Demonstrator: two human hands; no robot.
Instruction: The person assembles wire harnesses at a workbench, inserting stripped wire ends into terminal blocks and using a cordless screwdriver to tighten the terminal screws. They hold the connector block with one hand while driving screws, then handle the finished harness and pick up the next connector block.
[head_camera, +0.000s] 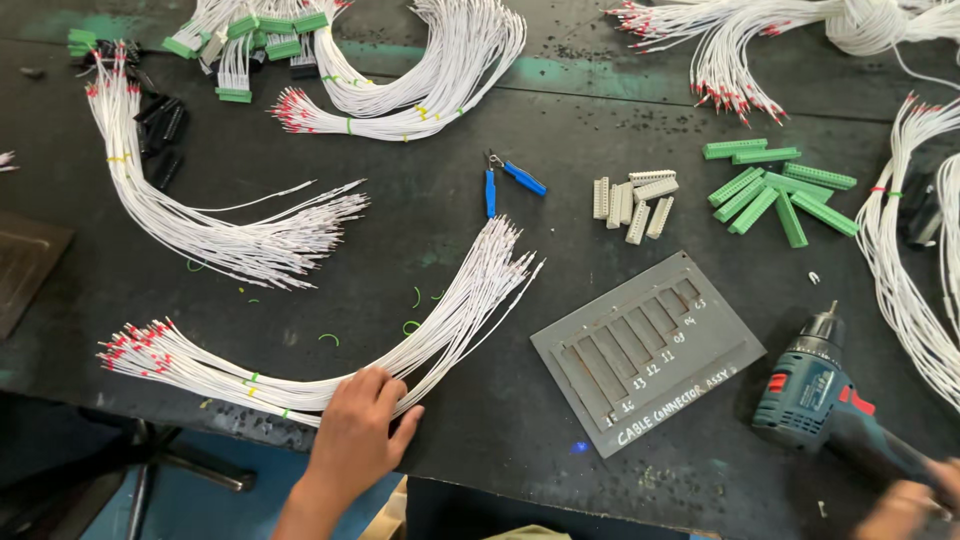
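Observation:
My left hand (362, 428) rests palm down on a bundle of white wires (330, 365) with red-tipped ends, near the front edge of the dark table (500, 400). At the bottom right, my right hand (905, 505) grips the handle of a blue-green cordless drill (815, 390) that lies on the table with its chuck pointing away from me. A grey metal jig plate (645, 352) with graded slots lies between my two hands.
Blue-handled cutters (505, 180) lie mid-table. Beige connector blocks (633, 205) and green connector blocks (775, 190) sit beyond the plate. More white wire bundles (215, 225) spread left, back (420, 80) and right (905, 290). Black parts (160, 135) lie far left.

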